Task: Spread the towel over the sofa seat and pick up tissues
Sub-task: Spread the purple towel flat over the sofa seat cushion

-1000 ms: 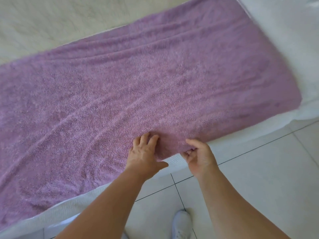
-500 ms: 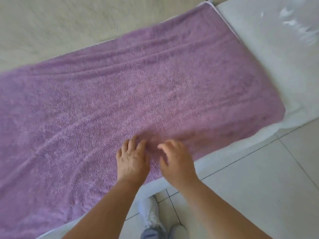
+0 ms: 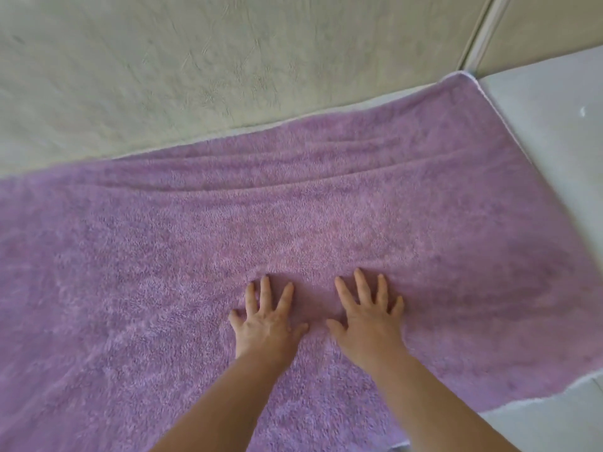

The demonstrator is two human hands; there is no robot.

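**Towel flat on sofa seat, both hands pressed on it**

The purple towel [image 3: 163,256] lies spread lengthwise over the sofa seat [image 3: 548,141] and covers most of what shows of it. Its far long edge runs along the foot of the beige backrest [image 3: 163,76]. Its right short edge stops before the bare white part of the seat. Several long shallow folds run across the towel near its far edge; the nearer half lies smoother, with a slight ridge just beyond the fingertips.

The left hand [image 3: 266,324] rests palm down on the towel near its middle. Its fingers [image 3: 265,288] are straight and fanned apart — they grip nothing. The right hand [image 3: 368,324] lies just beside it, apart from it, also palm down. Its fingers [image 3: 362,285] are straight and splayed, pressing the cloth without holding it. Both forearms reach in from the lower edge of the view.

A vertical seam [image 3: 479,31] divides the backrest at upper right. A pale strip [image 3: 554,425] shows past the towel's near right corner — seat front or floor, I cannot tell.
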